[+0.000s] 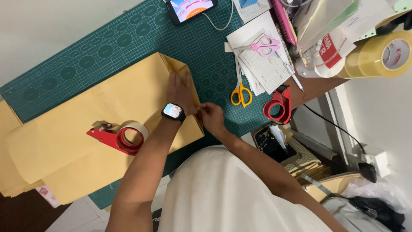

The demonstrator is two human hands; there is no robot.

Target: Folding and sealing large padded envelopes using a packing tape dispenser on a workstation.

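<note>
A box wrapped in brown kraft paper lies on a green cutting mat. My left hand, with a smartwatch on the wrist, presses flat on the folded paper at the box's right end. My right hand pinches the paper edge at the box's near right corner, fingers closed on it. A red tape dispenser with brown tape rests on top of the wrapped box, left of my left forearm.
Yellow scissors and a second red tape dispenser lie right of the box. Pink scissors sit on papers. A phone lies at the mat's far edge. Large clear tape roll at right.
</note>
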